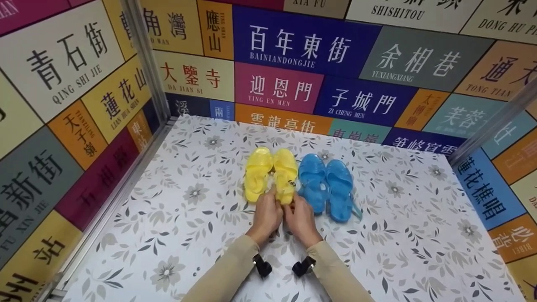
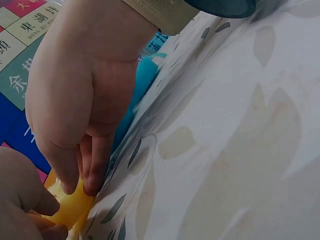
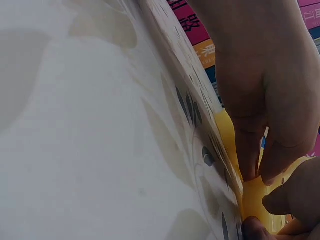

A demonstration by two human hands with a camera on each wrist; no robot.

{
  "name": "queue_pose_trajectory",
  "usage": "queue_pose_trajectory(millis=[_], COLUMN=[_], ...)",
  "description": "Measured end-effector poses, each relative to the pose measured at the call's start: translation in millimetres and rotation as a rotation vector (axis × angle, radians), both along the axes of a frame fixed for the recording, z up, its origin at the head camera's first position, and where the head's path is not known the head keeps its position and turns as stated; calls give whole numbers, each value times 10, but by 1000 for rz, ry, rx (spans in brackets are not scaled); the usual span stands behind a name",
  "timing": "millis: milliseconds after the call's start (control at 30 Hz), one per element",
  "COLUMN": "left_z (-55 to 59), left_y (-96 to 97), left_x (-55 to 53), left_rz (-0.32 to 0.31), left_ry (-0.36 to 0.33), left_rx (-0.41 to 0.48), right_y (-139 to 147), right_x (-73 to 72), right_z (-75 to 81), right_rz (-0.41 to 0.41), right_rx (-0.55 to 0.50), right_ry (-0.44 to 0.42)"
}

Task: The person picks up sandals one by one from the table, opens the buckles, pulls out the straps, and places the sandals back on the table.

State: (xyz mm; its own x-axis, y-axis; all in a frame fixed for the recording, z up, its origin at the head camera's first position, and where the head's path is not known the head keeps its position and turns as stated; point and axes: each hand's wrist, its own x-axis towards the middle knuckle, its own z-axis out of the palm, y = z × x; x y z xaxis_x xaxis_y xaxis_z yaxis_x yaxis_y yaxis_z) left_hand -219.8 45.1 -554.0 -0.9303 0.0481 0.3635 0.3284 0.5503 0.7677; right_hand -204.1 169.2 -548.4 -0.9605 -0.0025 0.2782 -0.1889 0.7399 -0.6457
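A pair of yellow sandals stands side by side in the head view, toes toward the back wall. My left hand [image 1: 267, 214] and right hand [image 1: 301, 216] both pinch the heel end of the right yellow sandal [image 1: 286, 167], one from each side. The left yellow sandal [image 1: 256, 186] lies just beside it. In the left wrist view, fingers and thumb of the right hand [image 2: 75, 100] grip the yellow heel [image 2: 72, 207]. The right wrist view has the left hand [image 3: 267, 75] pinching that same heel [image 3: 255, 197]. Fingers hide part of the heel.
Right of the yellow pair is a blue pair: a left blue sandal [image 1: 312, 167] and a right blue sandal [image 1: 340, 184] with a loose strap [image 1: 357, 209]. All rest on a white surface [image 1: 138, 235] with leaf patterns. Colourful sign-covered walls [image 1: 293, 54] and metal posts [image 1: 153, 63] border it.
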Motion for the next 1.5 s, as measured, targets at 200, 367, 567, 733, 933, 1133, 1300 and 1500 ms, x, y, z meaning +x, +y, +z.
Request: queue_pose_trajectory(millis=[200, 367, 567, 733, 933, 1133, 1300, 1500], left_z=[27, 26, 32, 39, 21, 37, 20, 47], left_y=[11, -1, -3, -7, -7, -27, -54, -109], left_x=[15, 37, 37, 34, 24, 15, 64, 138], left_rz=[39, 52, 55, 61, 0, -44, -49, -50], left_ry=[13, 17, -4, -12, -10, -37, -25, -39], left_rx=[-81, -104, -93, -96, -66, -7, -2, -65], right_y=[-31, -37, -9, 4, -11, 0, 47, 115], right_x=[-9, 7, -8, -43, -20, -32, -1, 121], right_z=[29, 23, 31, 37, 1, 21, 19, 27], right_rz=[13, 21, 41, 53, 17, 26, 54, 56], right_rx=[29, 28, 20, -7, -22, -36, -76, -141], right_ry=[-3, 2, 17, 10, -7, 0, -51, -154])
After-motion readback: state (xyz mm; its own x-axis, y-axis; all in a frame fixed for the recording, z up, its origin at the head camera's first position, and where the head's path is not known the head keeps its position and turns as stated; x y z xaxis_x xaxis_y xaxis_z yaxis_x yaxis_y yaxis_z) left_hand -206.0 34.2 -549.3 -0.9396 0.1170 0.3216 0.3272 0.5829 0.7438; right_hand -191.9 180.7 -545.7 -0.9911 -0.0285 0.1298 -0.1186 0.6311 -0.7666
